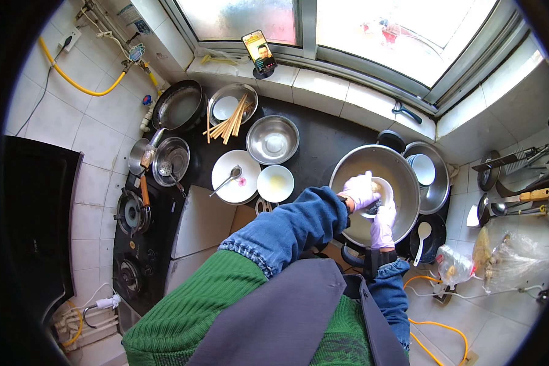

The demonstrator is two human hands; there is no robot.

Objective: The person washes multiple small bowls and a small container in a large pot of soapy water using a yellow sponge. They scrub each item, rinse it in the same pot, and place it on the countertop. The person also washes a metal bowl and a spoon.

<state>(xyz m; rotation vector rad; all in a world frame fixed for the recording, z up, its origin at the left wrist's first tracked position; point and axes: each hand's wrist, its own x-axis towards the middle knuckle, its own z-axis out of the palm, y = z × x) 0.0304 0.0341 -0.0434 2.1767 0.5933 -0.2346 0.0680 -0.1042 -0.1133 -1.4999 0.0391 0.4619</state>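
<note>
Both my hands wear pale gloves and work over a wide steel pot [414,196] with cloudy liquid in it. A small white bowl [388,190] is tilted between them, low in the pot. My right hand [383,224] grips the bowl's near side. My left hand [360,190] reaches over the bowl's left edge; a yellowish piece [375,186] and a dark scrubber-like thing [374,208] show by its fingers. Whether these fingers hold the dark thing is hard to tell.
Left of the pot are a white bowl [275,184], a white plate [224,171] with a ladle, a steel basin [272,139] and wooden chopsticks [231,121]. Stacked bowls [423,169] stand in a basin right of it. A gas stove [153,256] lies far left.
</note>
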